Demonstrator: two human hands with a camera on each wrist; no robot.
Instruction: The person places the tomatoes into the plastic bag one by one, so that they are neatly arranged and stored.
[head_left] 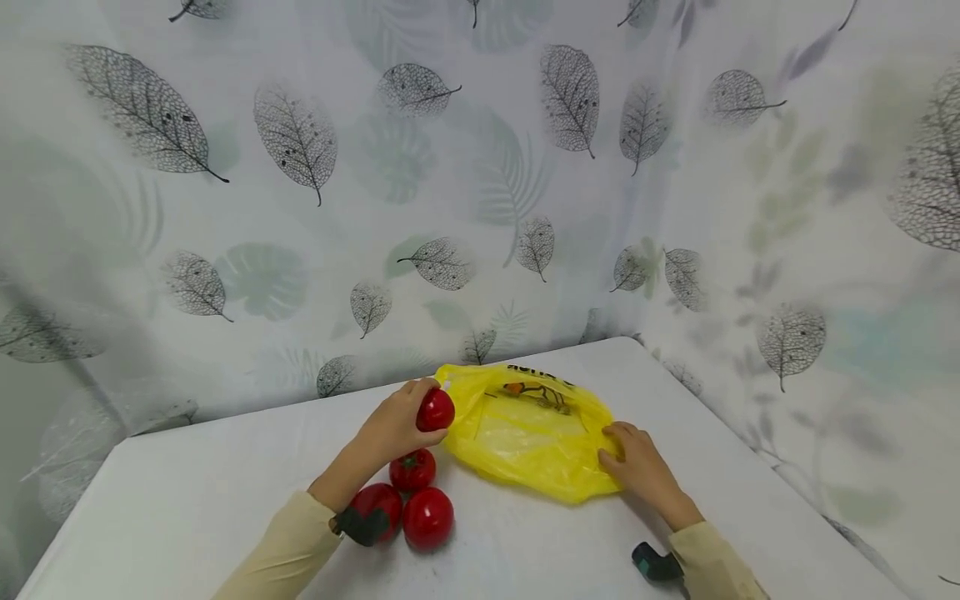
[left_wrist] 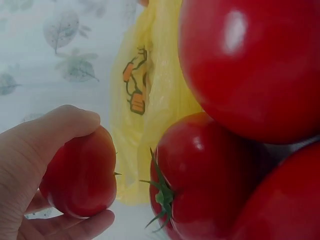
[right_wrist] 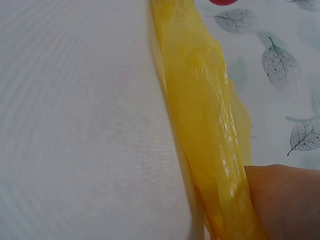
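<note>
A red tomato [head_left: 436,410] is gripped in my left hand [head_left: 397,422], just left of a yellow plastic bag [head_left: 525,433]. In the left wrist view, the thumb and fingers curl round that tomato [left_wrist: 82,172]. The bag lies on the table with its mouth spread and dark print on its far side. My right hand [head_left: 637,462] pinches the bag's right edge; in the right wrist view only part of that hand [right_wrist: 287,200] shows beside the yellow film [right_wrist: 200,100]. Below my left hand sit a tomato with a green stem [head_left: 412,471] and two larger tomatoes, one being this tomato [head_left: 428,518].
The white table [head_left: 225,500] ends at a back edge close to a leaf-printed curtain [head_left: 465,208], which also runs down the right side. Dark wrist camera pieces show at the left wrist [head_left: 363,527] and the right wrist [head_left: 656,563].
</note>
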